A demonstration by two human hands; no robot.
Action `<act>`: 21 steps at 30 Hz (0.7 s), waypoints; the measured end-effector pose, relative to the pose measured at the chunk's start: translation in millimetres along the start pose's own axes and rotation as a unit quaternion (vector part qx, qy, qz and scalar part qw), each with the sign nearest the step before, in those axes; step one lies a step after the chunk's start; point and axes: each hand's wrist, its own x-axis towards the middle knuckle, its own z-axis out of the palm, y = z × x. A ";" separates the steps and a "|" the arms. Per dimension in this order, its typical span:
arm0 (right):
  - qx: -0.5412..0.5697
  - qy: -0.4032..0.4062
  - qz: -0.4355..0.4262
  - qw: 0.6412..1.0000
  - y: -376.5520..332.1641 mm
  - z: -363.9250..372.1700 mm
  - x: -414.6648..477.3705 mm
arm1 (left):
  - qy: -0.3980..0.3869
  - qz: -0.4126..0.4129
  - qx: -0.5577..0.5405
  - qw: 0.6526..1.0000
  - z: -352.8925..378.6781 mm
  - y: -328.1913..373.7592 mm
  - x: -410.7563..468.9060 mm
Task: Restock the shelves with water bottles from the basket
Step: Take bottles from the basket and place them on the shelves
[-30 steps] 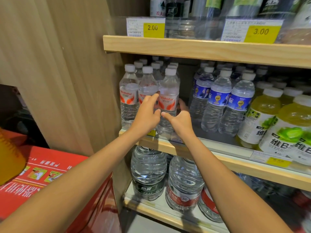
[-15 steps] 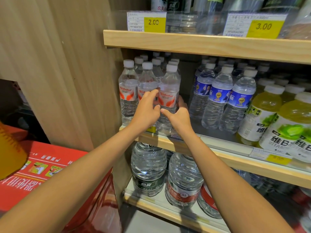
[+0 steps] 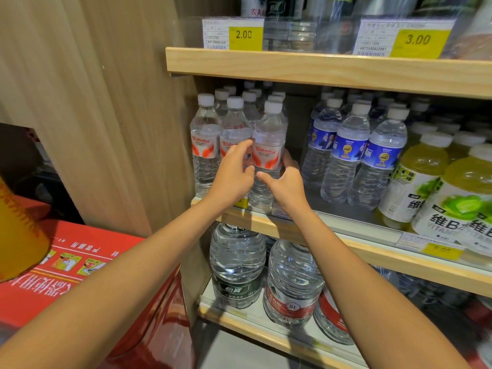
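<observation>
Several clear water bottles with red-and-white labels stand at the left end of the middle wooden shelf [image 3: 266,227]. My right hand [image 3: 288,182] wraps around the front right bottle [image 3: 269,139], fingers behind its far side, thumb at the front. My left hand [image 3: 234,171] reaches to the middle front bottle [image 3: 235,129], its fingers curled over the label between the two bottles. A third front bottle [image 3: 203,139] stands free at the left. No basket is in view.
Blue-labelled water bottles [image 3: 351,150] and yellow-green drink bottles [image 3: 463,193] fill the shelf to the right. Large 5 L jugs [image 3: 292,283] sit on the shelf below. A wooden side panel [image 3: 119,102] and a red carton [image 3: 80,275] are at the left.
Both hands stayed on the front bottles. My left fingers shifted slightly along the labels, and the view drifted a little upward.
</observation>
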 end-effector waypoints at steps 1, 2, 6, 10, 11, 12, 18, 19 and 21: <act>-0.004 0.001 0.003 1.000 0.9 0.3 0.9 | 0.001 -0.001 -0.001 1.000 0.2 -0.1 0.0; -0.008 0.003 0.003 1.000 1.4 0.4 1.4 | 0.002 0.000 -0.002 1.000 0.2 -0.1 -0.2; -0.018 0.003 -0.009 1.000 3.3 0.8 2.2 | 0.003 0.000 -0.008 1.000 -0.3 -0.7 -1.0; -0.015 -0.007 -0.008 1.000 4.2 -1.6 2.9 | -0.008 -0.010 -0.012 1.000 2.8 -0.8 -1.5; -0.015 -0.012 -0.012 1.000 3.9 -2.6 3.2 | -0.009 -0.013 -0.013 1.000 4.0 -0.9 -1.9; -0.014 -0.016 -0.020 1.000 3.2 -3.7 2.9 | -0.006 -0.015 -0.014 1.000 5.0 -1.0 -2.1; -0.017 -0.025 -0.043 0.999 1.3 -10.3 0.1 | -0.010 -0.033 -0.033 0.999 7.1 -2.3 -3.2; -0.021 -0.028 -0.044 0.998 0.8 -11.7 -0.7 | -0.014 -0.032 -0.029 0.999 6.8 -2.5 -3.2; -0.041 -0.036 -0.048 0.997 -1.3 -15.7 -3.3 | -0.019 -0.025 -0.009 0.999 5.2 -2.2 -3.8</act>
